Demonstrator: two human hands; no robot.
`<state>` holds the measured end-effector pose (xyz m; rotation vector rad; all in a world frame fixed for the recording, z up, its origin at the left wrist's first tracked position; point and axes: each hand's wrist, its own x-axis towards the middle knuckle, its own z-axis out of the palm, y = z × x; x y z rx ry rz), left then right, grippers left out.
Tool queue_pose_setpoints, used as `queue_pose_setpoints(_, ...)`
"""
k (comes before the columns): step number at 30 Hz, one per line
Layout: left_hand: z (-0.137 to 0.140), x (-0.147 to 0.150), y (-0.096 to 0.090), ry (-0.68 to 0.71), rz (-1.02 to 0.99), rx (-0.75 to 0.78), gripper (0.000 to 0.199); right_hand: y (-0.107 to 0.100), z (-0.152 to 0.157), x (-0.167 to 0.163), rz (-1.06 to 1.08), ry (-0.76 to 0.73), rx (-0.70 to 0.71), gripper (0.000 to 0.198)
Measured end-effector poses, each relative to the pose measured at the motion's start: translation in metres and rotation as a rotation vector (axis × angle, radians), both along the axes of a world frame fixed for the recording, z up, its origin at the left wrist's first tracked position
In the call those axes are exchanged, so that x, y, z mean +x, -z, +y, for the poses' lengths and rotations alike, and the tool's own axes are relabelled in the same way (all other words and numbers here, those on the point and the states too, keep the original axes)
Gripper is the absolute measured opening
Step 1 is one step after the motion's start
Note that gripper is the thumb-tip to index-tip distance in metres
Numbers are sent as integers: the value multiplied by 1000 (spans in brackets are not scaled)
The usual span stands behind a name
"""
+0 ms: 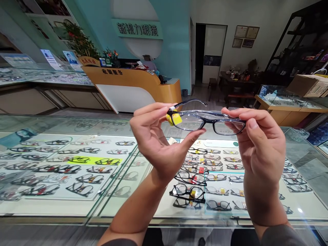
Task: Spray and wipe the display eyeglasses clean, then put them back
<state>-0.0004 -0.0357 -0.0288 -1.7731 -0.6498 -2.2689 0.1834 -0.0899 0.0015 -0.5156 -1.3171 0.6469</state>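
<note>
Head view: holding glossy, navy-black, rectangular eyeglasses with clear lenses (pixel 209 121) in mid-air, lining up in view with the far edge of the transparent glass display counter (pixel 123 125). Pinching one end with the half-curled bare left hand (pixel 160 140), stretching its thumb beneath the rim; pinching the other end with the half-curled bare right hand (pixel 262 140). Probably handling best by gripping lightly, avoiding smudging lenses. Showing a yellow tag (pixel 176 119) and faint lens print.

The glasses (pixel 210 121) look blue-black from here, their tag (pixel 176 118) bright yellow, the far wall (pixel 175 51) teal, the display strip (pixel 93 160) lime-green, the right sleeve (pixel 282 235) dark grey.
</note>
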Motion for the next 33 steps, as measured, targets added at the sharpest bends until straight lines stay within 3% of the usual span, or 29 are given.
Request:
queue_pose_setpoints(7,0,2,-1,7,-4,-44,81,0,0,0,42,-52,-9,8)
queue_pose_setpoints(16,2,-1,-1,145,62,-99,78,4,4,1,-58,51,44,8)
queue_pose_setpoints(33,0,0,1,150,56,-94,83,6,4,3,-114,111,86,16)
